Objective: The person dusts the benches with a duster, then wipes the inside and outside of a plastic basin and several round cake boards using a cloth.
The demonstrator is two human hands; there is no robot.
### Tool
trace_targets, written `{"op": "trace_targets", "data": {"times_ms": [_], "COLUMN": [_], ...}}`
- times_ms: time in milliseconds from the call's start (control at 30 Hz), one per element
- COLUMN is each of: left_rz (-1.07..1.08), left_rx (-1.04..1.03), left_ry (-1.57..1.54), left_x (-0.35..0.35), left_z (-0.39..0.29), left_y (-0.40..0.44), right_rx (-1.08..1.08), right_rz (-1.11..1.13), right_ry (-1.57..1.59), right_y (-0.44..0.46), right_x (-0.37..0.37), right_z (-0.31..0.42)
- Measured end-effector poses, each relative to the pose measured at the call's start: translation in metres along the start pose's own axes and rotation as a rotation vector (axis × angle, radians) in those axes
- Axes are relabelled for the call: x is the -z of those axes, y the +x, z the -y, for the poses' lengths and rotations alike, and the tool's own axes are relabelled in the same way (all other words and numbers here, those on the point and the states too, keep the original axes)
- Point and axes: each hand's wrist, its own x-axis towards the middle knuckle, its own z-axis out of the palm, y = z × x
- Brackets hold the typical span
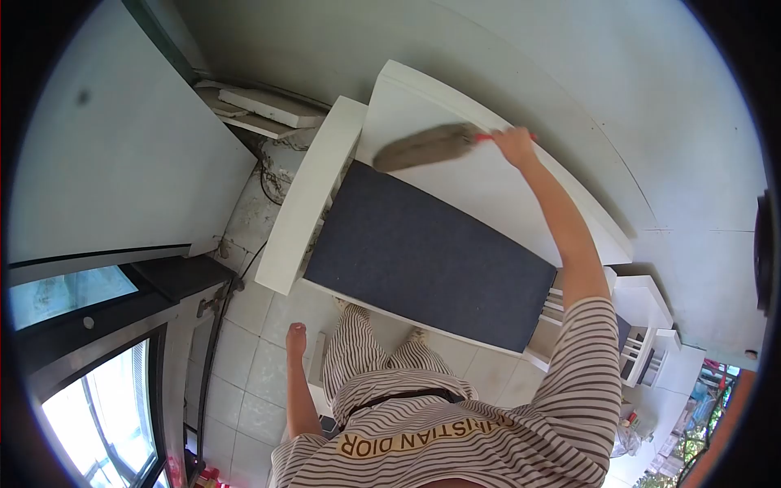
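My right hand [514,146] is closed around the red handle of a duster [427,147]. The duster's long grey-brown fluffy head lies across the white back panel [480,183] of a bench-like piece of furniture, its tip near the upper left corner of the dark grey seat pad [431,252]. My left hand [297,337] hangs low at the left, beside the seat's front edge and away from the duster; its fingers look curled, and nothing shows in them.
A white armrest [313,195] stands at the bench's left end. White boards [268,106] lie behind it near the wall. A dark-framed window [106,415] is at lower left, a white shelf unit [643,301] at right. Tiled floor [252,366] shows below.
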Motion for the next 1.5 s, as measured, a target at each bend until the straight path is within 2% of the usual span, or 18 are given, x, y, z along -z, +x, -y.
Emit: {"op": "trace_targets", "data": {"times_ms": [67, 200, 300, 367, 433, 467, 533, 567, 700, 767, 933, 1000, 1100, 1200, 1267, 1333, 1400, 1500], "left_rz": [-0.019, 0.073, 0.021, 0.191, 0.483, 0.472, 0.369, 0.310, 0.357, 0.494, 0.423, 0.426, 0.391, 0.229, 0.152, 0.105, 0.346, 0.498], "left_rx": [0.037, 0.034, 0.064, -0.405, -0.506, -0.509, -0.101, 0.093, -0.023, -0.256, -0.317, -0.379, -0.369, -0.458, -0.763, -0.705, -0.776, -0.660], "left_ry": [-0.351, -0.178, -0.198, 0.698, 0.946, 0.974, 0.610, 0.419, 0.521, 0.470, 0.305, 0.355, 0.226, 0.204, 0.554, 0.596, 0.952, 0.881], "left_x": [-0.013, -0.064, -0.132, -0.174, -0.247, -0.233, -0.264, -0.238, -0.219, -0.217, -0.155, -0.128, -0.095, -0.059, -0.049, -0.033, -0.016, -0.022], "left_z": [-0.014, -0.001, 0.030, 0.041, 0.088, 0.069, 0.002, -0.029, -0.052, -0.041, -0.111, -0.115, -0.106, -0.061, 0.000, 0.023, 0.016, 0.034], "left_y": [-0.003, -0.020, -0.051, -0.078, -0.093, -0.102, -0.163, -0.173, -0.148, -0.109, -0.081, -0.059, -0.014, 0.025, 0.070, 0.067, 0.051, 0.062], "right_rx": [-0.071, -0.132, 0.029, 0.088, 0.028, 0.006, -0.275, -0.361, -0.646, -0.779, -1.286, -1.538, -1.623, -1.525, -1.370, -1.226, -1.030, -0.864], "right_rz": [0.145, 0.616, 0.697, 0.638, 0.253, 0.247, -0.132, -0.146, -0.237, -0.158, 0.115, 0.049, -0.013, -0.006, 0.020, -0.049, -0.091, -0.077], "right_ry": [-0.061, -0.401, -0.637, -0.645, -0.293, -0.275, 0.087, 0.211, 0.755, 0.867, 0.828, 0.846, 0.912, 1.078, 1.252, 1.332, 1.285, 1.130], "right_y": [-0.063, -0.180, -0.246, -0.272, -0.299, -0.311, -0.316, -0.310, -0.264, -0.260, -0.335, -0.370, -0.352, -0.255, -0.187, -0.129, -0.088, -0.060], "right_x": [-0.027, -0.051, -0.099, -0.081, -0.060, -0.050, -0.030, -0.033, -0.047, -0.019, -0.029, -0.029, -0.023, 0.024, 0.066, 0.080, 0.084, 0.087], "right_z": [-0.028, -0.073, -0.117, -0.140, -0.151, -0.145, -0.126, -0.106, 0.023, 0.064, 0.074, 0.075, 0.096, 0.139, 0.168, 0.196, 0.207, 0.198]}}
